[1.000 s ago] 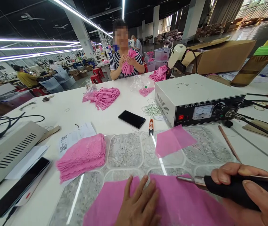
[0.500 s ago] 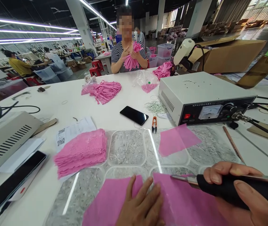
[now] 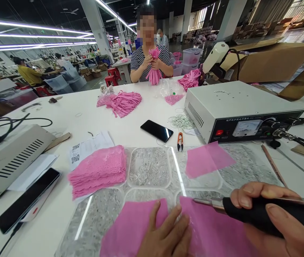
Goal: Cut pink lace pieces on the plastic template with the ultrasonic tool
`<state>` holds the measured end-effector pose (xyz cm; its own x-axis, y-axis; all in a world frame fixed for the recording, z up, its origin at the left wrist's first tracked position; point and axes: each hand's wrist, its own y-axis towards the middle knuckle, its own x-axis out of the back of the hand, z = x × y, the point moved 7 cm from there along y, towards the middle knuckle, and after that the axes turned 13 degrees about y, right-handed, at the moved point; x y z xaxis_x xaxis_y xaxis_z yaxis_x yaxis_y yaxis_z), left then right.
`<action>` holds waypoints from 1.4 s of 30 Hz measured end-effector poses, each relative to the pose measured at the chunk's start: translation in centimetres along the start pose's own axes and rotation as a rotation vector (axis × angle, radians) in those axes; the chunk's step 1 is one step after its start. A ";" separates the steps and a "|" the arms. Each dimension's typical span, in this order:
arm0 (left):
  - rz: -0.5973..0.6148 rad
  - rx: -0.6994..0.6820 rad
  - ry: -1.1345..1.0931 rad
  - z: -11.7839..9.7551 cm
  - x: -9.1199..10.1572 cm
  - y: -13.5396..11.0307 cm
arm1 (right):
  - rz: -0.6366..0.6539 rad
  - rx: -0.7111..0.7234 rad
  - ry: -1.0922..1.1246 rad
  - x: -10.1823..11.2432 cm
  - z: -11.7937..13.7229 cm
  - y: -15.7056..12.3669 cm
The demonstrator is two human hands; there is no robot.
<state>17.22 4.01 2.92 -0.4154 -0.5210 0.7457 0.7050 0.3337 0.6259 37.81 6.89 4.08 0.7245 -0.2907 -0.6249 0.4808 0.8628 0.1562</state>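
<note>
My left hand (image 3: 165, 233) lies flat with spread fingers on pink fabric, across the gap between a left piece (image 3: 130, 225) and a right piece (image 3: 216, 228). In my right hand (image 3: 274, 214) is a black-handled ultrasonic cutter (image 3: 248, 210), gripped around the handle. Its thin metal tip points left and rests at or just over the top edge of the right piece. Whether it touches the cloth I cannot tell. Under the fabric is a clear mat with a grey stone pattern (image 3: 149, 167). A smaller pink piece (image 3: 207, 159) lies farther back on this mat.
Lace-edged pink pieces (image 3: 98, 171) are stacked at left. Behind the mat lie a phone (image 3: 157, 130), orange thread snips (image 3: 180, 141) and pale elastic bands (image 3: 181, 122). A generator box (image 3: 242, 107) stands right. Across the table, a person holds a pink strip bundle (image 3: 154, 67).
The view has turned slightly left, so table things sit farther right. The cutter tip is nearer the right piece's left corner. The person opposite has lowered the pink bundle and turned it upright.
</note>
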 end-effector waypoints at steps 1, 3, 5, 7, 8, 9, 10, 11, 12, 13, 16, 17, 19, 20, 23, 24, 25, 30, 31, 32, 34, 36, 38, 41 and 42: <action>-0.023 0.019 -0.005 0.0 0.2 0.0 | 0.011 -0.015 0.000 -0.6 -0.1 0.0; -0.073 0.065 -0.017 0.1 0.4 -0.1 | 0.049 -0.054 -0.013 -1.8 -0.5 0.0; -0.114 0.103 -0.030 0.0 0.4 -0.3 | 0.084 -0.063 -0.036 -2.8 -0.7 0.0; -0.157 0.133 -0.045 -0.2 0.5 -0.6 | 0.092 -0.049 -0.040 -3.3 -0.9 0.0; -0.176 0.150 -0.051 -0.2 0.5 -0.7 | 0.087 -0.032 -0.037 -3.4 -0.9 0.0; -0.189 0.164 -0.055 -0.3 0.5 -0.8 | 0.080 -0.021 -0.035 -3.4 -1.0 0.1; -0.197 0.171 -0.059 -0.3 0.5 -0.8 | 0.080 -0.018 -0.033 -3.4 -1.1 0.1; -0.200 0.172 -0.060 -0.4 0.4 -0.9 | 0.088 -0.020 -0.032 -3.5 -1.2 0.1; -0.199 0.167 -0.060 -0.5 0.4 -0.9 | 0.092 -0.018 -0.031 -3.6 -1.3 0.1; -0.199 0.160 -0.060 -0.6 0.3 -0.9 | 0.097 -0.017 -0.031 -3.6 -1.3 0.1; -0.211 0.146 -0.061 -0.7 0.4 -1.0 | 0.110 -0.008 -0.026 -3.5 -1.4 0.2; -0.210 0.146 -0.066 -0.7 0.3 -1.0 | 0.116 -0.006 -0.025 -3.5 -1.4 0.2; -0.195 0.140 -0.087 -0.5 0.4 -1.0 | 0.144 -0.010 -0.023 -3.5 -1.5 0.2; -0.183 0.130 -0.103 -0.5 0.4 -1.0 | 0.158 -0.015 -0.021 -3.6 -1.6 0.2; -0.128 0.095 -0.163 -0.4 0.8 -0.7 | 0.161 -0.014 -0.008 -3.8 -1.7 0.2; -0.100 0.090 -0.183 -0.4 1.0 -0.6 | 0.144 -0.007 0.003 -3.9 -1.6 0.3; -0.069 0.094 -0.200 -0.3 1.3 -0.5 | 0.127 -0.001 0.017 -3.9 -1.5 0.3; 0.063 0.125 -0.255 0.3 2.5 -0.1 | 0.029 -0.034 0.115 -3.4 -0.7 0.2; 0.074 0.116 -0.260 0.3 2.8 -0.1 | 0.023 -0.052 0.129 -3.2 -0.5 0.0; 0.083 0.107 -0.266 0.2 3.0 -0.1 | 0.025 -0.074 0.141 -3.0 -0.4 -0.2; 0.088 0.084 -0.278 0.0 3.2 -0.3 | 0.039 -0.117 0.154 -2.7 -0.3 -0.7; 0.107 0.054 -0.288 -0.3 3.0 -0.7 | 0.053 -0.143 0.158 -2.3 -0.3 -1.2; 0.128 0.035 -0.297 -0.6 2.6 -1.1 | 0.088 -0.150 0.138 -2.2 -0.3 -1.6; 0.125 0.052 -0.320 -0.7 2.0 -1.8 | 0.129 -0.156 0.090 -2.3 -0.4 -1.9; 0.117 0.063 -0.328 -0.7 1.8 -1.9 | 0.128 -0.154 0.086 -2.4 -0.4 -1.8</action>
<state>15.48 1.85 2.92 -0.5041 -0.1998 0.8402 0.7257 0.4295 0.5375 35.03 6.14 4.98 0.7269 -0.1440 -0.6715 0.3016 0.9453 0.1238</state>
